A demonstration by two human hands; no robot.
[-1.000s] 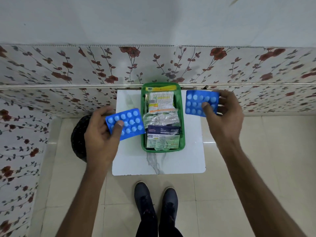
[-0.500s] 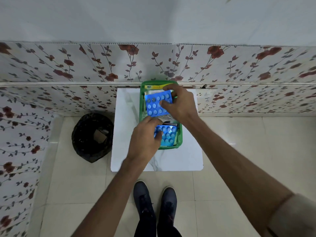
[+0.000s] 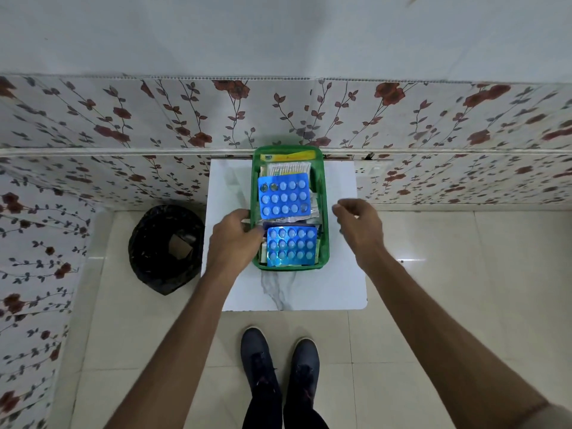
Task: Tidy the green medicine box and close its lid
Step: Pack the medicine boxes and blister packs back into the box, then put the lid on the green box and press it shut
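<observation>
The green medicine box point(image 3: 322, 193) stood open on the white marble-patterned table point(image 3: 340, 274), toward the table's far edge and close against the flowered wall panel point(image 3: 433, 119). Its long axis ran from near to far, straight away from the person. Inside, two blue blister packs lay flat on top of the other packets: the far blister pack point(image 3: 284, 196) over the middle of the box, the near blister pack point(image 3: 291, 246) at the near end, both within the rim. A yellow packet point(image 3: 291, 156) showed at the far end.

No lid could be made out anywhere on the table or beside the box, so the direction from which it must come could not be told.

The left hand point(image 3: 234, 243) rested at the box's left wall near its near half, fingers curled and touching the rim, with nothing visibly pinched; it looked to be steadying or about to grip that side. The right hand point(image 3: 359, 226) hung just beside the right wall, apart from it, fingers loosely curled and empty. The box therefore lay between the two hands, the left one nearer and already in contact.

A black bin point(image 3: 167, 246) stood on the floor left of the table, and the person's dark shoes point(image 3: 280, 363) showed at its near side.
</observation>
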